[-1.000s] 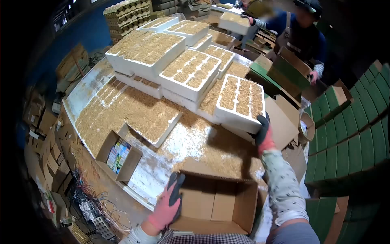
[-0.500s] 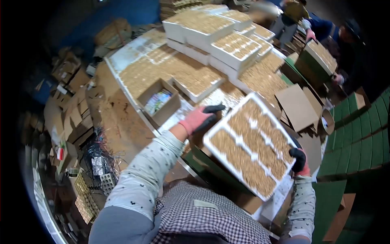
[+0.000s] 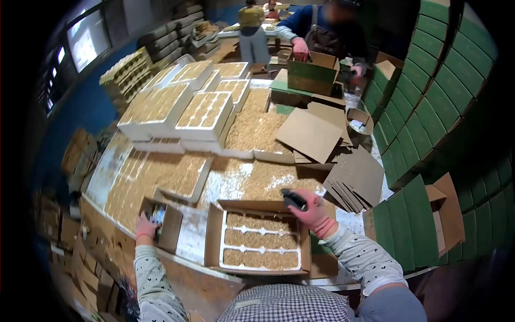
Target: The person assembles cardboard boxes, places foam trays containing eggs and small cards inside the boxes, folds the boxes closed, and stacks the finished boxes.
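An open cardboard box [image 3: 213, 236] stands in front of me. Inside it lies a white foam tray [image 3: 262, 250] with rows of sawdust-like tan filling. My right hand [image 3: 310, 210], in a pink glove with black fingertips, is over the box's back right corner, fingers apart and holding nothing visible. To the left, my left hand [image 3: 146, 227] reaches over the near wall of a small cardboard box [image 3: 170, 231] that holds small printed packets [image 3: 157, 214]. Its fingertips are partly hidden inside, so any grip on a packet cannot be made out.
White foam trays [image 3: 206, 115] of tan filling are stacked at the back left. Flat cardboard sheets [image 3: 311, 131] lie right of centre. Green boxes [image 3: 424, 115] form a tall wall at the right. Across the table, a co-worker [image 3: 322, 32] handles a green carton [image 3: 312, 76].
The foam tray, earlier tilted in my hands, now lies flat in the cardboard box. My right hand has let go, and my left hand has moved to the small box. The view has turned rightward.
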Tool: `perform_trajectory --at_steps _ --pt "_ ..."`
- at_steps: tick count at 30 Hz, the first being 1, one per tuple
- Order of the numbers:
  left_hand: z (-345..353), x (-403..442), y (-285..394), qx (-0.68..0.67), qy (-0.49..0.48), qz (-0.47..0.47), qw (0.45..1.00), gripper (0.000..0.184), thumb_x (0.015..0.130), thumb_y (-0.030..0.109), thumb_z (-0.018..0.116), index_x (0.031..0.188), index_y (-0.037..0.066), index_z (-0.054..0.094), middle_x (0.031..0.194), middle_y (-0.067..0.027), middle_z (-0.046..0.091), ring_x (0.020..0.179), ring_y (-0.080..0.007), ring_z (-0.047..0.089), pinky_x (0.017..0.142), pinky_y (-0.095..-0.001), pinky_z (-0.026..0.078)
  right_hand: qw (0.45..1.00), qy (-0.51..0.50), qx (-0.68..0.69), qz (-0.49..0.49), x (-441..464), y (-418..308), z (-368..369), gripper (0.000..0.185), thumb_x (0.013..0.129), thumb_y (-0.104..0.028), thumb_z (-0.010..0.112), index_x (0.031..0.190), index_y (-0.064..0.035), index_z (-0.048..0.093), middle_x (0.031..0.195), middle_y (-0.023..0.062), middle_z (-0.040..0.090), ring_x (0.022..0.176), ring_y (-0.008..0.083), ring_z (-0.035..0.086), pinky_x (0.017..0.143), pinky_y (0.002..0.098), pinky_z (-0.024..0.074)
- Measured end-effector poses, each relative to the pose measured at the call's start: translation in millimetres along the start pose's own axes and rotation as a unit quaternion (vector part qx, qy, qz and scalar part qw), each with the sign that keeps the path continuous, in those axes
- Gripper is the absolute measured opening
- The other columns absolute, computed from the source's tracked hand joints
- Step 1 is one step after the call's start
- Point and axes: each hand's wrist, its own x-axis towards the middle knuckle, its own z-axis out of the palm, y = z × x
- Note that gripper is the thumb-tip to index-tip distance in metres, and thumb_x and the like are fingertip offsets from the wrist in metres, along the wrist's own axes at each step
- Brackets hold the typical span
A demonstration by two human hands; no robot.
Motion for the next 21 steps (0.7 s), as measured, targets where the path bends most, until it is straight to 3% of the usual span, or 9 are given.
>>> perform_trajectory --at_steps 3,6,9,11,14,16,18,19,21 --pt "14.0 -8.8 7.3 0.078 -0.097 -0.082 0.989 0.082 0.068 0.042 0.072 0.136 0.01 0.037 0.13 -0.013 0.049 0.12 -0.0273 0.048 0.1 -0.0367 0.038 0.941 0.171 0.231 0.177 28.2 63.1 -5.3 0.041 0.079 -0.013 0.065 0.115 0.0001 0.054 0.107 0.0151 0.06 0.099 0.0232 0.058 0.089 0.0313 0.0446" --pt "26.6 -14.1 7.8 0.041 0.049 -0.023 0.998 0.058 0.079 0.03 0.064 0.129 0.008 0.044 0.116 -0.0128 0.058 0.106 -0.0273 0.057 0.09 -0.0355 0.045 0.892 0.336 -0.004 0.302 72.9 148.7 -9.8 0.086 0.078 -0.041 0.068 0.142 -0.0047 0.023 0.139 0.0269 0.031 0.128 0.0389 0.033 0.105 0.0435 0.0289" --pt "28.2 -22.0 -8.2 0.027 0.098 -0.009 0.995 0.033 0.084 0.022 0.057 0.113 0.008 0.055 0.099 -0.0137 0.062 0.093 -0.028 0.06 0.081 -0.0379 0.047 0.853 0.281 -0.125 0.421 116.1 177.2 -18.6 0.086 0.075 -0.024 0.072 0.144 -0.0091 0.021 0.137 0.0253 0.036 0.126 0.035 0.038 0.102 0.0415 0.0336" --pt "16.8 -19.7 -23.6 0.037 0.124 0.055 0.99 0.029 0.083 0.023 0.058 0.107 0.007 0.058 0.094 -0.0142 0.063 0.09 -0.0293 0.06 0.078 -0.0396 0.047 0.931 0.277 0.062 0.231 131.6 177.1 -11.2 0.082 0.073 -0.008 0.069 0.143 -0.0095 0.026 0.126 0.021 0.05 0.107 0.0268 0.053 0.09 0.0329 0.0435" --pt "-35.9 -31.6 -7.3 0.06 0.152 -0.009 0.987 0.026 0.083 0.024 0.058 0.1 0.005 0.061 0.094 -0.0153 0.064 0.09 -0.0295 0.061 0.079 -0.039 0.047 0.926 0.222 0.208 0.224 129.2 123.2 -17.0 0.065 0.078 0.005 0.058 0.139 -0.0039 0.035 0.121 0.0079 0.054 0.098 0.013 0.053 0.081 0.0237 0.0455" --pt "-113.5 -84.4 74.2 -0.253 0.207 0.145 0.934 0.025 0.08 0.024 0.059 0.094 0.004 0.064 0.097 -0.0155 0.064 0.091 -0.0319 0.06 0.081 -0.0393 0.046 0.943 0.178 0.207 0.19 102.0 56.8 -38.2 0.063 0.082 0.007 0.055 0.14 -0.0027 0.033 0.128 0.0078 0.049 0.103 0.0118 0.051 0.083 0.0231 0.0449" --pt "-156.9 -144.0 154.7 -0.189 0.243 0.41 0.858 0.031 0.066 0.022 0.069 0.091 0.006 0.064 0.097 -0.0131 0.065 0.091 -0.0328 0.061 0.083 -0.0427 0.046 0.956 0.17 0.177 0.158 63.2 -1.5 -53.1 0.065 0.081 0.008 0.055 0.14 -0.0021 0.031 0.135 0.0094 0.043 0.108 0.0125 0.05 0.087 0.0229 0.044" --pt "-153.8 -162.4 176.7 -0.157 0.117 0.543 0.816 0.039 0.061 0.026 0.073 0.093 0.008 0.064 0.101 -0.0117 0.063 0.095 -0.0297 0.06 0.084 -0.0416 0.046 0.953 0.183 0.182 0.161 49.0 -31.5 -59.1 0.067 0.079 0.009 0.056 0.14 -0.0016 0.031 0.138 0.0103 0.04 0.111 0.0133 0.05 0.089 0.023 0.0436" --pt "-164.5 -193.2 205.5 -0.151 -0.004 0.583 0.798 0.051 0.055 0.029 0.077 0.101 0.011 0.061 0.107 -0.0072 0.059 0.098 -0.0279 0.056 0.081 -0.04 0.045 0.949 0.155 0.19 0.198 14.8 -67.0 -71.9 0.072 0.074 0.007 0.059 0.14 0.0007 0.03 0.137 0.0126 0.041 0.116 0.0184 0.048 0.095 0.0289 0.0414"
